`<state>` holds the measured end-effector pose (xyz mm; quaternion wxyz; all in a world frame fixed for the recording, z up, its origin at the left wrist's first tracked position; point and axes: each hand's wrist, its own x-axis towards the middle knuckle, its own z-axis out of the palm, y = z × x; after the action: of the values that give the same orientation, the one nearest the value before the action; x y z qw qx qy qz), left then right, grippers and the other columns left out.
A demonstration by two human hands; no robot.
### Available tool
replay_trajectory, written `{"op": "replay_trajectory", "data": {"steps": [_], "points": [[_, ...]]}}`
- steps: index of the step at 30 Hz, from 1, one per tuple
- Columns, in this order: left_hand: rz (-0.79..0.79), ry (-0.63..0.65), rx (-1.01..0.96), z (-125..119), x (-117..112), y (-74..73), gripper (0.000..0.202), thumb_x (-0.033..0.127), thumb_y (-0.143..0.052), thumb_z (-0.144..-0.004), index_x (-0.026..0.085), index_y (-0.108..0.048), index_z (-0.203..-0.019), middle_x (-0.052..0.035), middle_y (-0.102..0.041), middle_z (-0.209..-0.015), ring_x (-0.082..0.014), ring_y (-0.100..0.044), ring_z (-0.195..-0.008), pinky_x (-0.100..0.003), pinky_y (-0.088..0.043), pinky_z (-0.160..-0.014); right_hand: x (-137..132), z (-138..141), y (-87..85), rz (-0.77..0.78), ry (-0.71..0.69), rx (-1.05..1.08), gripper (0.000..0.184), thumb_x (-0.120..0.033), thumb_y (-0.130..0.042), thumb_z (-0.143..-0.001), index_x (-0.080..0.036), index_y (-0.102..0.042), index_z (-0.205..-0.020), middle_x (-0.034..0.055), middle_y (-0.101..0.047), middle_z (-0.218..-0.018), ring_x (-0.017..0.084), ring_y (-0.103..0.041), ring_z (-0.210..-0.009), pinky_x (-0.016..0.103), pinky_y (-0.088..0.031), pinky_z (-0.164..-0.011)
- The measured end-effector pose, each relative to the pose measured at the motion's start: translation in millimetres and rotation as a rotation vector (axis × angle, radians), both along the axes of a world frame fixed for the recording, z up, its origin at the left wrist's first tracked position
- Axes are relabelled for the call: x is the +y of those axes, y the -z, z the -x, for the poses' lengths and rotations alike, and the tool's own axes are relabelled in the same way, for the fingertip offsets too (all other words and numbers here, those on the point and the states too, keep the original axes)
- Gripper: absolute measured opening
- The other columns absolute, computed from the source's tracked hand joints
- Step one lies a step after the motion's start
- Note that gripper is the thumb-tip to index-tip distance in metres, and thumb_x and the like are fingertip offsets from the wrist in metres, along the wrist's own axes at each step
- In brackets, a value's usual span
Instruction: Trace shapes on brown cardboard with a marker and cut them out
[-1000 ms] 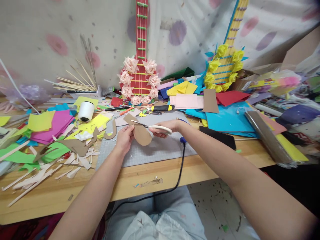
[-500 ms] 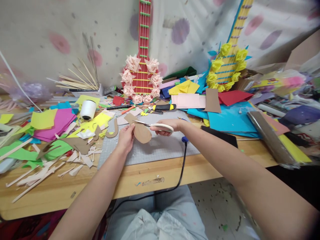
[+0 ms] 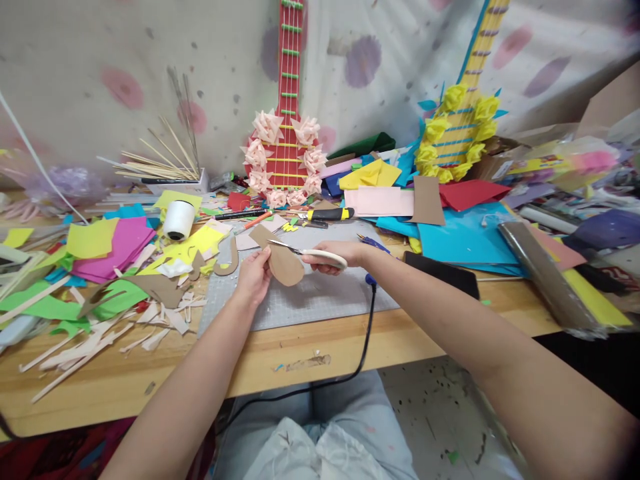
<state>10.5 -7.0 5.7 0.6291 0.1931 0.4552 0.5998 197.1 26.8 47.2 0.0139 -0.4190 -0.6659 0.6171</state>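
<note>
Above the grey cutting mat (image 3: 320, 303), my left hand (image 3: 254, 275) pinches the left edge of a brown cardboard piece (image 3: 287, 265). The cardboard has a rounded lower end and a narrower strip at its upper left. My right hand (image 3: 327, 257) is closed around white-handled scissors (image 3: 331, 257). Their blades point left and lie across the cardboard's narrow part, close to my left fingertips. Whether the blades are biting into the cardboard, I cannot tell. A hook-shaped brown cutout (image 3: 228, 259) rests just left of my left hand.
Paper scraps (image 3: 90, 347) cover the left side. Behind the mat lie a yellow-black utility knife (image 3: 330, 214) and a white roll (image 3: 179, 220). Red (image 3: 287, 157) and yellow (image 3: 453, 137) paper guitars lean at the back. A black cable (image 3: 369, 333) hangs over the table's front edge.
The view has shifted very slightly, so the table's things appear a little further right. Both hands keep their hold on the cardboard and scissors, almost unmoved.
</note>
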Motion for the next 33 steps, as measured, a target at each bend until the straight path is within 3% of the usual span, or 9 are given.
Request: {"op": "replay_trajectory", "data": {"steps": [5, 9, 21, 33], "points": [[0.014, 0.036, 0.007, -5, -3, -2.5, 0.006, 0.014, -0.057, -0.074, 0.012, -0.059, -0.068, -0.0003, -0.064, -0.06, -0.0075, -0.056, -0.052, -0.018, -0.042, -0.051, 3, 1, 6.2, 0.135, -0.138, 0.043, 0.055, -0.068, -0.044, -0.072, -0.013, -0.045, -0.066, -0.0035, -0.041, -0.052, 0.004, -0.039, -0.043, 0.018, -0.033, -0.04], [0.039, 0.07, 0.086, -8, -5, 1.2, 0.008, 0.016, -0.06, -0.071, 0.012, -0.057, -0.066, -0.0007, -0.063, -0.057, -0.0083, -0.056, -0.05, -0.019, -0.042, -0.051, 5, 2, 2.5, 0.15, -0.231, 0.011, 0.058, -0.069, -0.038, -0.075, -0.013, -0.043, -0.063, -0.0023, -0.041, -0.054, 0.005, -0.039, -0.045, 0.018, -0.035, -0.042], [0.039, 0.116, 0.042, -11, -6, 1.3, 0.01, 0.013, -0.053, -0.077, 0.011, -0.061, -0.072, -0.0031, -0.066, -0.063, -0.0087, -0.058, -0.052, -0.019, -0.044, -0.051, 5, 5, -4.3, 0.282, -0.127, -0.059, 0.054, -0.07, -0.039, -0.073, -0.017, -0.036, -0.065, -0.0079, -0.028, -0.05, 0.002, -0.026, -0.038, 0.015, -0.022, -0.035], [0.036, 0.133, 0.008, -12, -5, 5.8, 0.011, 0.012, -0.053, -0.077, 0.01, -0.062, -0.073, -0.0046, -0.067, -0.066, -0.0097, -0.06, -0.054, -0.018, -0.047, -0.051, 4, 2, -2.6, 0.324, -0.091, -0.055, 0.053, -0.068, -0.038, -0.076, -0.016, -0.039, -0.07, -0.0088, -0.026, -0.05, 0.002, -0.024, -0.037, 0.013, -0.02, -0.034]]}}
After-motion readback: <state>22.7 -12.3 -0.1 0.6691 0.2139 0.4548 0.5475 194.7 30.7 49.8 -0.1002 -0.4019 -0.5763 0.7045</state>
